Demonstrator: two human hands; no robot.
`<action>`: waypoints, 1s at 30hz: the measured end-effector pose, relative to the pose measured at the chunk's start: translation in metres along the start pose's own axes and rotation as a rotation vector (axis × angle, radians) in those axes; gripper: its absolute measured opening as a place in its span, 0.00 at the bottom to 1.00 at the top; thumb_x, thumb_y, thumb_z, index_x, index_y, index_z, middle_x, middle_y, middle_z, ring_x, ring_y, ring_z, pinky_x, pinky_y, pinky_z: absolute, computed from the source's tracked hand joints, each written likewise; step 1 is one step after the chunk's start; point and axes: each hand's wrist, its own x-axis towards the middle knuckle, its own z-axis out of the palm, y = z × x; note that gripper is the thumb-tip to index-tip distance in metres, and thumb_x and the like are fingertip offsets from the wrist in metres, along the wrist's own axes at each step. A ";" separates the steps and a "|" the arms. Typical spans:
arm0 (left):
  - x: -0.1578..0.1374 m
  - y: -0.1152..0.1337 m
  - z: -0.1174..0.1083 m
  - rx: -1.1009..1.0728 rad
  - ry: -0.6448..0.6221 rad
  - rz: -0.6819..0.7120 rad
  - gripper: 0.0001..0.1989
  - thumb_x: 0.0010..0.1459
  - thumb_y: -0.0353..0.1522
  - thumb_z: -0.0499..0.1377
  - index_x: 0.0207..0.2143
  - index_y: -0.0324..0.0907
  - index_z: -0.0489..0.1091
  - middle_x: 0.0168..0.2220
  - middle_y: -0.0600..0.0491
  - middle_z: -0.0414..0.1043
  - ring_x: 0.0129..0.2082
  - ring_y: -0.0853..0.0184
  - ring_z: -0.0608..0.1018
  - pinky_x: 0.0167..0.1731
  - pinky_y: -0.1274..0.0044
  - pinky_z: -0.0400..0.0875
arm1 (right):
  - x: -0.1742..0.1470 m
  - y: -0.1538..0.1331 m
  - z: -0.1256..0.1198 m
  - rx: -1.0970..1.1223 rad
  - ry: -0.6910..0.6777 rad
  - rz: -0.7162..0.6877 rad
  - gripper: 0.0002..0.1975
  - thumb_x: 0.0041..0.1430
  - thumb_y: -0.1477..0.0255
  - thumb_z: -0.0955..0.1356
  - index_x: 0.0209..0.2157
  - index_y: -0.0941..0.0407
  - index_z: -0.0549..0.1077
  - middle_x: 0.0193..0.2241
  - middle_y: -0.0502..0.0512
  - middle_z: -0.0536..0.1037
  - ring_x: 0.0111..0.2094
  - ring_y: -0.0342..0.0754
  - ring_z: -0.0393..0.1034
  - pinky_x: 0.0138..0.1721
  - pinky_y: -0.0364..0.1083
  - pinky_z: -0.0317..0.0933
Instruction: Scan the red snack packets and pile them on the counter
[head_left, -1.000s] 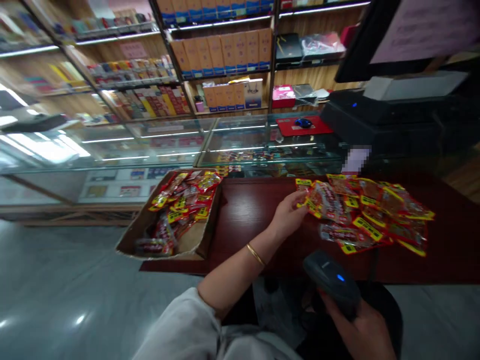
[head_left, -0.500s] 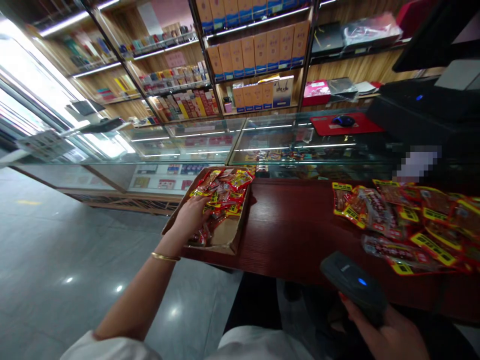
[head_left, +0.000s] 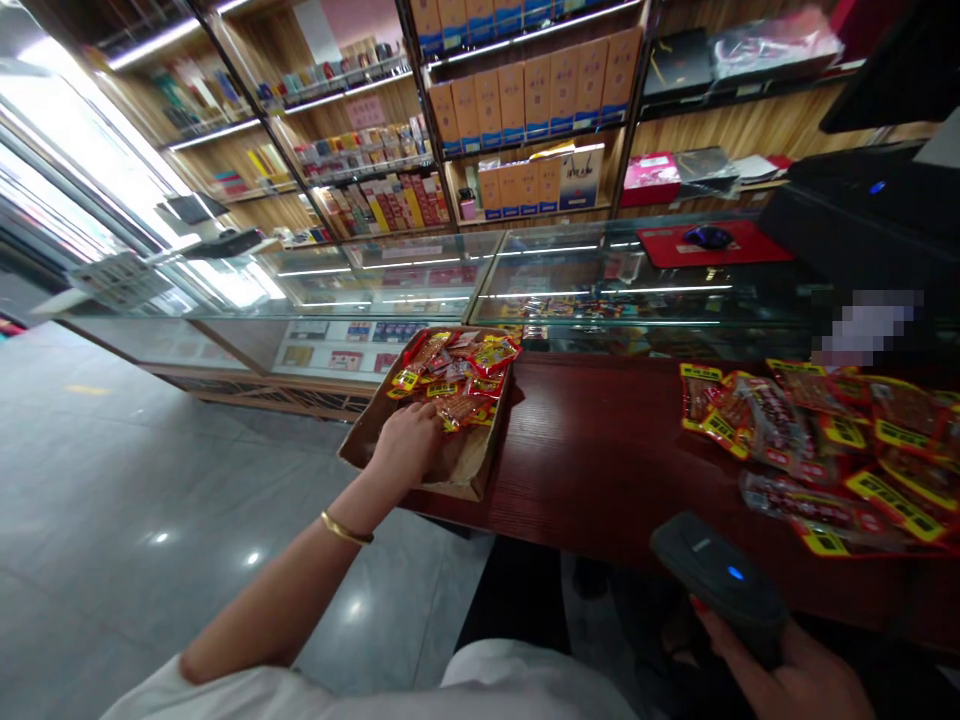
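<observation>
My left hand, a gold bangle on its wrist, reaches into a shallow cardboard box at the counter's left end. Its fingers are curled down beside a red and yellow snack packet; the fingertips are hidden, so what they hold cannot be made out. More shiny packets lie heaped in the far part of the box. At the lower right, my right hand is wrapped round a dark barcode scanner with a blue light showing, held over the counter's front edge.
On the dark red wooden counter, a pile of similar packets lies to the right. Behind runs a glass display case, with a mouse on a red mat. Shelves of boxes stand at the back.
My left hand has drawn nearer and right within the box, its fingers now more curled. Packets seen in the box's near left corner no longer show there. The scanner stays in my right hand.
</observation>
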 end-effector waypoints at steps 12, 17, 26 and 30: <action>-0.025 -0.019 0.032 -0.658 0.058 -0.135 0.09 0.45 0.23 0.57 0.30 0.43 0.69 0.39 0.52 0.78 0.42 0.63 0.78 0.45 0.74 0.70 | 0.000 0.000 0.003 -0.012 -0.058 0.098 0.18 0.59 0.54 0.66 0.34 0.50 0.83 0.32 0.59 0.86 0.35 0.60 0.83 0.32 0.49 0.74; -0.023 -0.019 0.016 -0.644 -0.085 -0.115 0.17 0.51 0.25 0.55 0.43 0.45 0.72 0.42 0.52 0.79 0.42 0.63 0.79 0.48 0.72 0.71 | -0.001 -0.001 -0.001 -0.007 -0.078 0.143 0.19 0.59 0.52 0.66 0.35 0.50 0.83 0.33 0.58 0.86 0.36 0.59 0.83 0.34 0.49 0.75; 0.018 0.040 0.027 -0.218 -0.150 -0.264 0.36 0.50 0.35 0.68 0.59 0.34 0.61 0.53 0.35 0.71 0.53 0.51 0.76 0.49 0.68 0.70 | -0.002 -0.011 -0.001 0.009 -0.035 0.124 0.18 0.59 0.54 0.67 0.35 0.52 0.83 0.33 0.58 0.87 0.36 0.58 0.84 0.29 0.46 0.74; 0.020 0.032 0.037 -0.317 -0.186 -0.221 0.24 0.49 0.31 0.66 0.50 0.34 0.69 0.48 0.37 0.74 0.49 0.52 0.77 0.46 0.69 0.70 | -0.001 -0.012 -0.002 0.015 -0.013 0.109 0.20 0.57 0.52 0.68 0.34 0.52 0.83 0.31 0.57 0.87 0.34 0.59 0.83 0.31 0.47 0.75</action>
